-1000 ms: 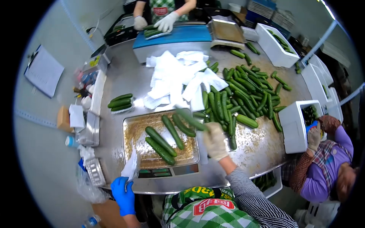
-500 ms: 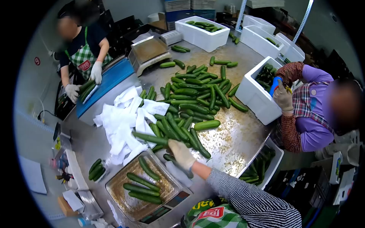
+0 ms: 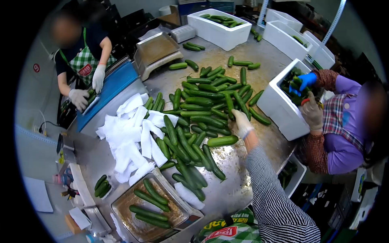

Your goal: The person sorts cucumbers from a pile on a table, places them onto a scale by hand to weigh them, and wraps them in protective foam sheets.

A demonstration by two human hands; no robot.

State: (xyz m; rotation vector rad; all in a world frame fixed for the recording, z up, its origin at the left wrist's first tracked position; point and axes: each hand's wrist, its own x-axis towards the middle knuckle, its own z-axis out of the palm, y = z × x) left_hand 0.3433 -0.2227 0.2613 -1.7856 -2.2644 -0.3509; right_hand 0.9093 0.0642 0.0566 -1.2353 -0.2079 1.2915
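My right hand (image 3: pixel 243 124), in a pale glove with a striped sleeve behind it, reaches to the right part of the heap. Its fingers close on the near end of a dark green cucumber (image 3: pixel 229 105). Other cucumbers (image 3: pixel 202 101) are piled around it on the metal table (image 3: pixel 237 166). A lighter green cucumber (image 3: pixel 223 141) lies just left of my wrist. Nearer to me, a blurred cucumber (image 3: pixel 197 177) rests beside a white wrap (image 3: pixel 188 196). Several cucumbers (image 3: pixel 150 212) lie in a metal tray (image 3: pixel 117 204) on a scale. My left hand is out of view.
White cloth-like pieces (image 3: pixel 121 141) lie heaped left of the pile. A person in a green checked apron handles cucumbers beside a blue board (image 3: pixel 107 95). On the right, another person works over a white foam box (image 3: pixel 281 107). A second scale (image 3: pixel 156 52) and foam box (image 3: pixel 219 32) stand behind.
My right hand has left the cucumbers near the tray and moved right and away to the heap. The view has shifted slightly. The co-worker's blue-gloved hand on the right now shows more.
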